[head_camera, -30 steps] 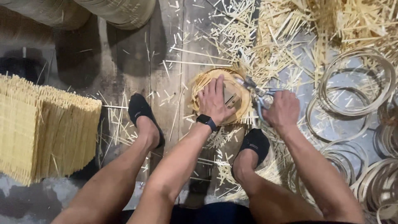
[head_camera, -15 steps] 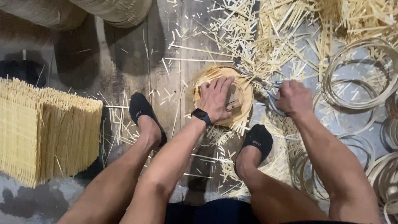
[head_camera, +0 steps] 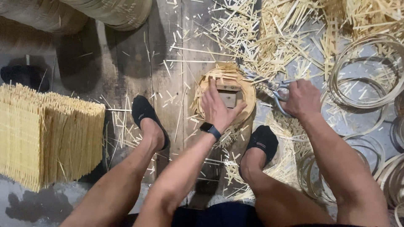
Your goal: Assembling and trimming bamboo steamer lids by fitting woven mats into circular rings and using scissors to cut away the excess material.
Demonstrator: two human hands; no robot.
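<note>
A small round bamboo basket lies on the floor between my feet, with slat ends sticking out of its rim. My left hand presses flat on top of it, fingers spread, a dark watch on the wrist. My right hand grips the handles of metal scissors, whose blades reach the basket's right rim. My feet in black socks rest on either side.
A thick stack of woven bamboo mats stands at the left. Bamboo hoops lie at the right, and loose bamboo offcuts litter the floor ahead. Large coiled bamboo rolls sit at the top left.
My left hand has shifted on the basket and the basket has turned slightly. My right hand with the scissors has stayed at the right rim.
</note>
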